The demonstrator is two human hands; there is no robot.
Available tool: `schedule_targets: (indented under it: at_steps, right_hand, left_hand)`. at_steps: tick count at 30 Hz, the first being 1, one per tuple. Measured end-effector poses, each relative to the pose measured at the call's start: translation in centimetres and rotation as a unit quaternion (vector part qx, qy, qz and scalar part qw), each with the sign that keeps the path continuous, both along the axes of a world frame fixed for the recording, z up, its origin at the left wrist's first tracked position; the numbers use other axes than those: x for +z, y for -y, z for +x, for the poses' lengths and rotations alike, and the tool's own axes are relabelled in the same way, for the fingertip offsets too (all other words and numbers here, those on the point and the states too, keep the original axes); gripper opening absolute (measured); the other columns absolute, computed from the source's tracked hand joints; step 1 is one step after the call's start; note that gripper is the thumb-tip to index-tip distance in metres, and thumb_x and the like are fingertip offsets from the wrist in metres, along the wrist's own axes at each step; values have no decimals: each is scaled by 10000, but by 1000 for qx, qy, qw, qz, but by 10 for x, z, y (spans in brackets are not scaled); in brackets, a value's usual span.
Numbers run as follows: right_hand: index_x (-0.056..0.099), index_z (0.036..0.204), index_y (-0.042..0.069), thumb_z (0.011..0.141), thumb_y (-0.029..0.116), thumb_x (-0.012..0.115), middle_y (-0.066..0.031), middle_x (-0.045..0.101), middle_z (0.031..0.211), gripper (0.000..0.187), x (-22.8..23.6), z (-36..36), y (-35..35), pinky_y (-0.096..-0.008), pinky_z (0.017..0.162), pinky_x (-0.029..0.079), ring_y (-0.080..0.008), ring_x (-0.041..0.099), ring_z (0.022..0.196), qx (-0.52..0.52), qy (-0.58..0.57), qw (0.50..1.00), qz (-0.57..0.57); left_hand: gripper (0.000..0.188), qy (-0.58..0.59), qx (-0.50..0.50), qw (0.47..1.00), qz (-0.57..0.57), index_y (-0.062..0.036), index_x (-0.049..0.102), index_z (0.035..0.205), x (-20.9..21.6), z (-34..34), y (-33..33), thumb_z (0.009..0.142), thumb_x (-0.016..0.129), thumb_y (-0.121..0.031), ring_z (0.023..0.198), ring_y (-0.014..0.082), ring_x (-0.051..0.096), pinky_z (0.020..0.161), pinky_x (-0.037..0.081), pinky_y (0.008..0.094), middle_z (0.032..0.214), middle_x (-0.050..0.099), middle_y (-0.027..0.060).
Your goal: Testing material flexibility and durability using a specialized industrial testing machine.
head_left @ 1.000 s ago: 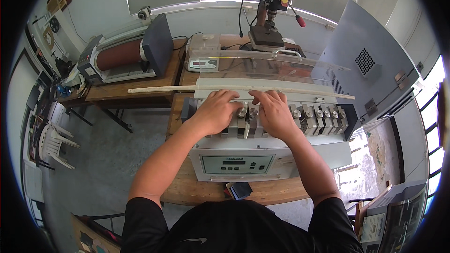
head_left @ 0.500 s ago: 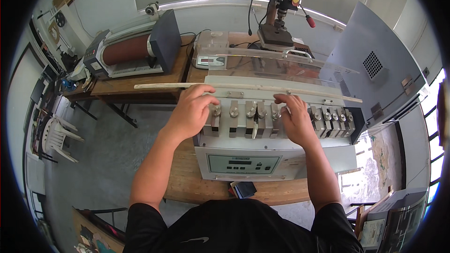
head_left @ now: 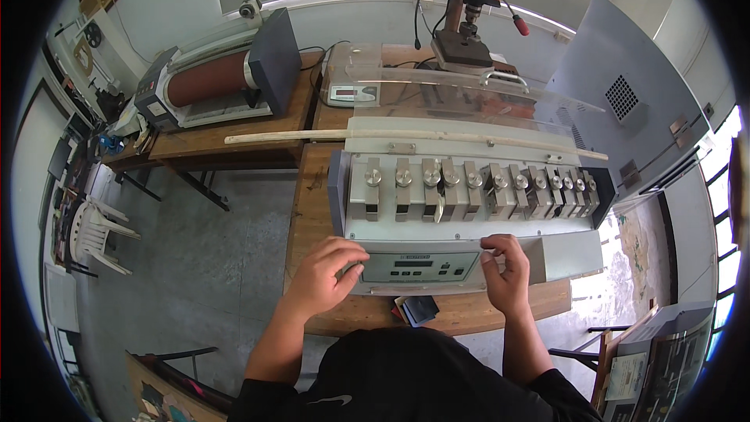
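Observation:
My left hand [head_left: 323, 275] hovers at the left end of the control panel [head_left: 422, 266] on the front of a grey bench machine. Its fingers curve, with a gap between thumb and fingertips, and nothing is in them. My right hand [head_left: 508, 272] is beside the panel's right end, fingers bent, thumb apart, also holding nothing. On the machine's top stands a row of metal clamps [head_left: 474, 180] with round knobs. A small pale strip [head_left: 440, 209] pokes down from one clamp near the middle. A long wooden stick [head_left: 312, 135] lies across behind the clamps.
A raised transparent cover [head_left: 469, 101] with a handle stands behind the clamps. Further back are a drill press [head_left: 465, 47], a small scale [head_left: 353, 94] and a drum machine [head_left: 211, 82]. Dark blue pieces [head_left: 422, 309] lie on the wooden table's [head_left: 547, 297] front edge. A white chair [head_left: 101, 236] stands left.
Both hands have drawn back from the clamp row toward me, down to the front panel. The clamps are now uncovered. The view has shifted slightly.

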State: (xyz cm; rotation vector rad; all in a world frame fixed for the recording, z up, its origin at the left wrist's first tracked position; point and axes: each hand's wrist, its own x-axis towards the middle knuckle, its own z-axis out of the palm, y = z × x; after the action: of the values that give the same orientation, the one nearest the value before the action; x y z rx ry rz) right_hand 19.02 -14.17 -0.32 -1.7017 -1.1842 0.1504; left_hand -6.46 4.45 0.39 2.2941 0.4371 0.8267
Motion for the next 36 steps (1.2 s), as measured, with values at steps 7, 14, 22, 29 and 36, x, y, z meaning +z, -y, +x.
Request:
schedule_targets:
  at_steps: [7,14,22,29,36]
  right_hand:
    - [668,1019,56,837,153,678,-81,655,930,206,54,-2,-86,-388,825,462,-284,589,932,57,258,964,-14]
    - [716,879,138,829,355,697,-5,688,880,223,60,-1,-170,-365,854,422,-209,583,935,98,520,828,-186]
    - [684,789,71,796,282,707,-50,684,777,212,56,9,-186,-361,848,431,-233,586,893,221,512,796,-233]
    - [685,884,31,835,249,693,-84,692,866,224,54,13,-187,-368,853,464,-246,605,945,256,526,784,-207]
    - [667,914,36,823,145,661,-79,675,899,143,57,15,-187,-373,888,457,-243,582,969,284,524,780,-192]
  left_hand:
    - [170,-34,-23,983,179,-26,684,994,56,44,-62,827,664,-53,974,299,611,880,483,391,982,667,105]
    - [250,-331,-82,907,247,-40,702,1048,64,97,-109,814,701,-128,1013,306,618,920,464,420,982,678,127]
    - [192,-333,-96,899,269,-18,706,945,59,104,-109,799,719,-144,983,311,627,910,462,421,905,679,140]
    - [148,-327,-69,854,399,-29,663,882,44,105,-105,850,627,-168,932,269,628,886,449,362,883,659,121]
    - [154,-293,-46,857,422,-30,638,902,30,101,-103,874,551,-154,913,245,629,871,448,349,877,652,103]
